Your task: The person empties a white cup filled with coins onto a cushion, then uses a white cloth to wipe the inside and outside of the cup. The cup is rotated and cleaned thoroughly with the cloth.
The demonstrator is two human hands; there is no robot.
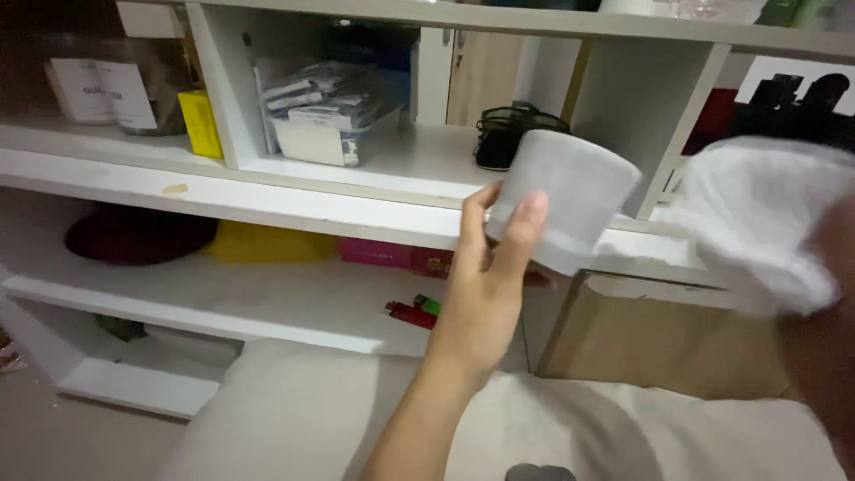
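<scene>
Nearest, a pale cushioned surface (pixel 374 419) fills the bottom of the view. Above it the left hand (pixel 485 285) grips a frosted, translucent grey tumbler (pixel 565 196), tilted, thumb and fingers wrapped round its side wall, in the air before the white shelf unit (pixel 267 200). The cup looks light, rigid and smooth, likely slippery; the mid-wall is the sound place to hold. The right hand (pixel 833 267), blurred at the edge, is bundled in a white cloth (pixel 766 218); its fingers cannot be made out. Farther back sit dark sunglasses (pixel 512 134) and a clear plastic box of packets (pixel 329 120).
</scene>
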